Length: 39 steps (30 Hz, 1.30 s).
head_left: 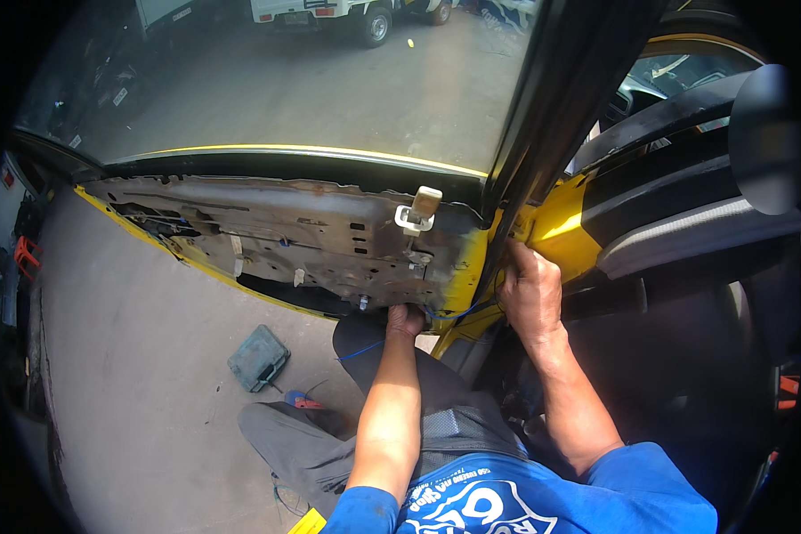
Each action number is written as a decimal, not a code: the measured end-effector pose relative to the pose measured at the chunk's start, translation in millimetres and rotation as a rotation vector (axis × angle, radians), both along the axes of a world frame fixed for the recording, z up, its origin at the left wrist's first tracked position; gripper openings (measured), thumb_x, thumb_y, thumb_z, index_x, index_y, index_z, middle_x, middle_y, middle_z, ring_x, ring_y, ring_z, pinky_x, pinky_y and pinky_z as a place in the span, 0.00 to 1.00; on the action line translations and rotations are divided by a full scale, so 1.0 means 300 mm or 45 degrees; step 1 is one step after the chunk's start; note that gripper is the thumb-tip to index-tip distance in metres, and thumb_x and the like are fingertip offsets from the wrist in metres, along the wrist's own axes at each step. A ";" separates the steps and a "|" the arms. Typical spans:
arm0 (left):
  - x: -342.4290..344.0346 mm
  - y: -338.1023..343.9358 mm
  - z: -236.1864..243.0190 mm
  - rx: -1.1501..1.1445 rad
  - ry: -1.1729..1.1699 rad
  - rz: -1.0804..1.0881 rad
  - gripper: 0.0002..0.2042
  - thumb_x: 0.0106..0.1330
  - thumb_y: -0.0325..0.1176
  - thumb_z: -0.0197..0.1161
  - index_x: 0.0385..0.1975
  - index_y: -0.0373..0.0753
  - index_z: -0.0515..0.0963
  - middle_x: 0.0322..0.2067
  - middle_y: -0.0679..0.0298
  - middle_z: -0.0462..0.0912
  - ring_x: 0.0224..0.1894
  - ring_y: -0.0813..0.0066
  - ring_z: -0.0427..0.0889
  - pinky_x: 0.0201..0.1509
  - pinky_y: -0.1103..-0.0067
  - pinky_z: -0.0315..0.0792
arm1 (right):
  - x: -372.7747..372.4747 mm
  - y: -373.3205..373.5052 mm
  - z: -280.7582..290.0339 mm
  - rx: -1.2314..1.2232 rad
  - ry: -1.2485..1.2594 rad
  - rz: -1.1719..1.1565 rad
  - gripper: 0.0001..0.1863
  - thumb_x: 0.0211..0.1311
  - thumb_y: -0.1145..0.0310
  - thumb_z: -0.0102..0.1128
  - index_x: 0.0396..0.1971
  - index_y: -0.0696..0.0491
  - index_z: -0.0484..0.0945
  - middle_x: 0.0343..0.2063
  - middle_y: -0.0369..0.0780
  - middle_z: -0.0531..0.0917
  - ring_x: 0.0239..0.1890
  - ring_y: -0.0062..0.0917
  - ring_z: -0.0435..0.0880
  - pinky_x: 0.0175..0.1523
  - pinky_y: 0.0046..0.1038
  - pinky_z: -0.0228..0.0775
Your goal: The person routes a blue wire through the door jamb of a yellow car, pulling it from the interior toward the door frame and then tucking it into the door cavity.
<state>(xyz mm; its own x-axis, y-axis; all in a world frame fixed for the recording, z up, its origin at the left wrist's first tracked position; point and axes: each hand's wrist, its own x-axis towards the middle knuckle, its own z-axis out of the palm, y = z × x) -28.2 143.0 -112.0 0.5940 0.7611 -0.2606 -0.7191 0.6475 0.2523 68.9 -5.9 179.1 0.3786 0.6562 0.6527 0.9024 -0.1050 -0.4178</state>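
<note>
The bare metal inner side of a yellow car door (pixel 311 236) is in front of me, its trim off. My left hand (pixel 407 320) reaches into the door's lower edge near the hinge-side corner, and its fingers are hidden behind the metal. A thin blue wire (pixel 454 316) runs from beside that hand toward the yellow body pillar (pixel 552 222). My right hand (pixel 532 289) is closed in a pinch at the gap between door and pillar. What its fingers hold, if anything, is hidden. Above the left hand sits a beige door handle (pixel 426 203) in a white surround.
The window glass (pixel 329 89) rises above the door beside a dark frame post (pixel 561 98). A car seat (pixel 685 233) fills the right side. On the ground lie a green tool case (pixel 259 358) and a red-and-blue tool (pixel 304 400). A red plastic stool (pixel 27 256) stands far left.
</note>
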 end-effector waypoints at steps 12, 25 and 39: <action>0.144 0.041 -0.040 0.029 -0.239 0.028 0.28 0.71 0.53 0.64 0.64 0.42 0.74 0.63 0.58 0.77 0.64 0.55 0.75 0.70 0.55 0.70 | -0.061 0.028 0.057 -0.153 0.111 -0.079 0.14 0.64 0.88 0.53 0.46 0.61 0.81 0.36 0.53 0.86 0.42 0.52 0.87 0.46 0.36 0.78; 0.195 0.043 -0.011 -0.090 -0.493 -0.121 0.27 0.71 0.52 0.64 0.63 0.42 0.74 0.62 0.57 0.77 0.64 0.55 0.76 0.69 0.55 0.72 | -0.049 0.067 0.032 -0.288 0.126 -0.127 0.12 0.59 0.87 0.58 0.41 0.65 0.84 0.35 0.52 0.90 0.43 0.36 0.92 0.45 0.31 0.78; 0.193 -0.005 -0.023 -0.145 -0.641 -0.273 0.26 0.72 0.51 0.64 0.63 0.42 0.74 0.62 0.57 0.78 0.63 0.55 0.76 0.67 0.55 0.74 | -0.051 0.064 0.042 -0.338 -0.013 -0.186 0.06 0.58 0.84 0.60 0.36 0.63 0.82 0.30 0.48 0.88 0.35 0.36 0.90 0.40 0.33 0.78</action>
<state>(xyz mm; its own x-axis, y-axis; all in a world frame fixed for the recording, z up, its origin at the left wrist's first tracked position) 29.8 141.4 -118.9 0.8048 0.5931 0.0214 -0.5819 0.7956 -0.1685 53.6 13.3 191.7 0.4758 0.7433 0.4702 0.8738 -0.3385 -0.3491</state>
